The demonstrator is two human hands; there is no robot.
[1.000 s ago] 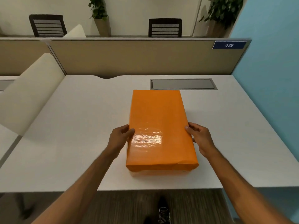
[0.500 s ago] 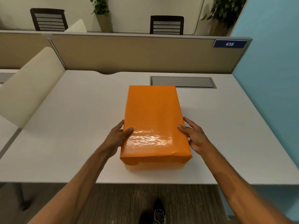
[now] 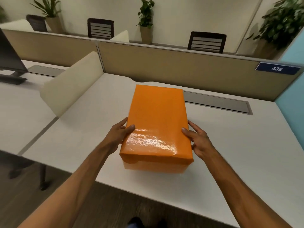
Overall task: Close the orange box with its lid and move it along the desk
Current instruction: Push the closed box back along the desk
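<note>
The orange box (image 3: 157, 122) stands on the white desk (image 3: 238, 145) with its glossy orange lid on top, long side running away from me. My left hand (image 3: 120, 134) grips the box's left side, thumb on the lid. On the opposite side, my right hand (image 3: 197, 140) presses the right wall, thumb on the lid's edge. The box's near end sits close to the desk's front edge. Whether its base rests on the desk or is slightly raised is unclear.
A grey cable tray cover (image 3: 217, 102) is set into the desk behind the box. A tan partition (image 3: 172, 69) with a "438" sign (image 3: 277, 68) closes the back. A cream divider (image 3: 72, 84) stands left; a monitor (image 3: 9, 55) is beyond it. A blue wall (image 3: 292, 89) bounds the right.
Both hands have kept hold of the box and carried it leftward along the desk. My view has swung left, bringing the neighbouring desk and monitor into sight.
</note>
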